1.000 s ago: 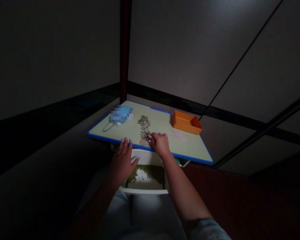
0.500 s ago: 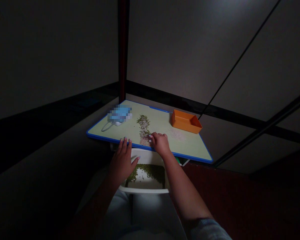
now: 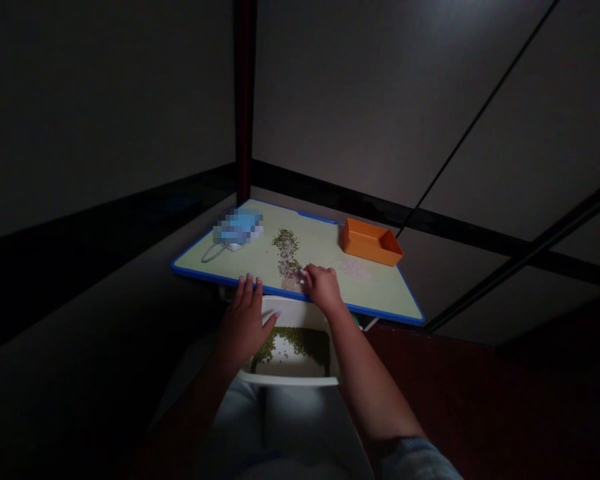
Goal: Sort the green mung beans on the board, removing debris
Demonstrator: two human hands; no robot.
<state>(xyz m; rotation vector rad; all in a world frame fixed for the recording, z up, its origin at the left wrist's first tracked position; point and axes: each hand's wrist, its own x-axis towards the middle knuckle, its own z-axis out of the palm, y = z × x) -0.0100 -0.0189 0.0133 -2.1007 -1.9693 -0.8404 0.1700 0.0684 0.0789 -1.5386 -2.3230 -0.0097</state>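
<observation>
A pale green board with a blue rim (image 3: 380, 293) lies ahead of me. A strip of mixed green and pale grains (image 3: 287, 252) runs down its middle. My right hand (image 3: 321, 287) rests on the board at the near end of that strip, fingers curled over the grains. My left hand (image 3: 245, 323) lies with fingers stretched out against the left rim of a white bin (image 3: 290, 381), its fingertips at the board's near edge. The bin sits on my lap under the board's edge and holds green grains (image 3: 300, 341).
An orange tray (image 3: 371, 242) stands at the board's far right, with a faint patch of pale grains (image 3: 354, 268) in front of it. A blue face mask (image 3: 235, 229) lies at the far left. A dark post (image 3: 243, 100) rises behind the board.
</observation>
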